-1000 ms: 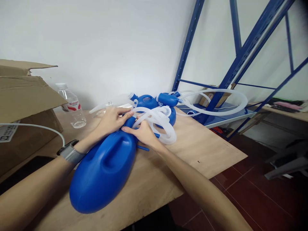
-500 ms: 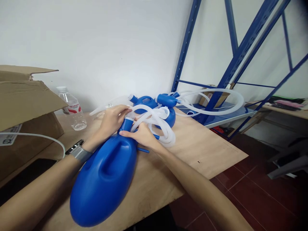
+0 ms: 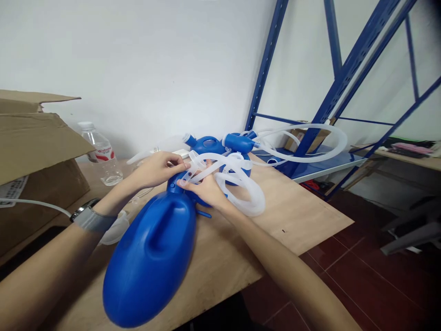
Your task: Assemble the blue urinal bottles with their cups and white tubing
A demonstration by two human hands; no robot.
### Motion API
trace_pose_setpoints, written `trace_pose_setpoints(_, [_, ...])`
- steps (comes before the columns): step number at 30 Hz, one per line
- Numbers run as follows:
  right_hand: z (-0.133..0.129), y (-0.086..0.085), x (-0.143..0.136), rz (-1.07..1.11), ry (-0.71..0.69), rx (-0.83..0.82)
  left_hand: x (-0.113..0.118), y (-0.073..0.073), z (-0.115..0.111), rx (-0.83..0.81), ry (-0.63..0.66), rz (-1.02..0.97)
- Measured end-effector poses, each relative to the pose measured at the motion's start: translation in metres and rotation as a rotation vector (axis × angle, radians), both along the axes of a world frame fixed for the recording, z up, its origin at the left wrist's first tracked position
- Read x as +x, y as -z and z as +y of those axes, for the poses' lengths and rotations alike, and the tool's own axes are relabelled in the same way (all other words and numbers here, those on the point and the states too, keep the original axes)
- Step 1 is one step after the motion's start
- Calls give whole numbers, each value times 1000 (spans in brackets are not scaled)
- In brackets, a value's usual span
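Note:
A large blue plastic bottle (image 3: 148, 266) lies on the wooden table, its neck (image 3: 175, 184) pointing away from me. At the neck's mouth, my left hand (image 3: 161, 168) pinches a translucent white piece between thumb and fingers. My right hand (image 3: 205, 186) is closed on the same white piece from the right, thumb by the neck's rim. A coiled white tube (image 3: 253, 197) runs from between the hands and loops to the right on the table. The fingertips partly hide where piece and neck meet.
Other blue bottles (image 3: 210, 145) with tubing lie behind the hands. A cardboard box (image 3: 41, 147) and a water bottle (image 3: 103, 158) stand at left. A clear cup-like part (image 3: 117, 230) lies under my left wrist. A blue metal shelf (image 3: 317, 168) adjoins the table (image 3: 303, 216).
The white piece has come away from its seated position on the neck and is tilted. My left forearm has shifted left and up, uncovering the clear part. The tube coil has spread rightward.

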State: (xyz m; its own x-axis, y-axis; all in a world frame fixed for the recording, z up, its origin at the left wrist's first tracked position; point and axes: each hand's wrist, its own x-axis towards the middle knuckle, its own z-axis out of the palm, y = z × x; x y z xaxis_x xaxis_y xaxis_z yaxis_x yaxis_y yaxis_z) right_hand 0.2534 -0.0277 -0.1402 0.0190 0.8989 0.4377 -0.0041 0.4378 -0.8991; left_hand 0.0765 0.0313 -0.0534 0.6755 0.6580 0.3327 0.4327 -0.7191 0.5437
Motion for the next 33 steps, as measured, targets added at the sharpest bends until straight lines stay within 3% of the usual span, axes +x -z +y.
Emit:
trace_pose_setpoints(6, [6, -1, 5, 179, 69, 7, -1, 4, 1, -198, 62, -34])
trace_pose_setpoints(9, [3, -8, 7, 241, 55, 4, -1, 8, 3, -176, 25, -27])
trace_pose_setpoints(16, [-15, -52, 23, 358, 97, -13, -6, 6, 7, -154, 12, 41])
trace_pose_setpoints(23, [-51, -90, 61, 238, -69, -276, -11, 5, 14, -80, 39, 84])
trace_pose_setpoints(28, [-72, -99, 103, 135, 15, -391, -15, 7, 22, -55, -31, 135])
trace_pose_setpoints(33, [-65, -88, 135, -29, 181, -365, -15, 6, 24, -44, -49, 143])
